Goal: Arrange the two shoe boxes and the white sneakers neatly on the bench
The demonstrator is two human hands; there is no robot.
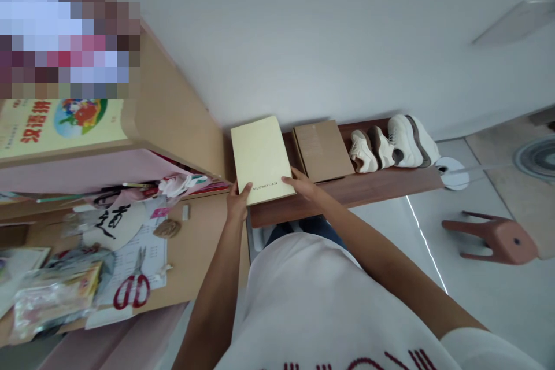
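Note:
Both my hands hold a pale yellow box point(261, 159) by its near edge, over the left end of a brown wooden shelf point(373, 188) along the white wall. My left hand point(238, 199) grips the near left corner, thumb on top. My right hand point(303, 182) grips the near right corner, fingers closed on the edge. A brown cardboard box point(324, 150) lies on the shelf just right of the yellow one.
Two pairs of cream shoes point(392, 147) stand further right on the shelf. A cluttered light wood desk point(191, 248) with red-handled scissors point(133, 289), papers and packets is at my left. A reddish plastic stool point(494, 237) lies tipped on the floor at right.

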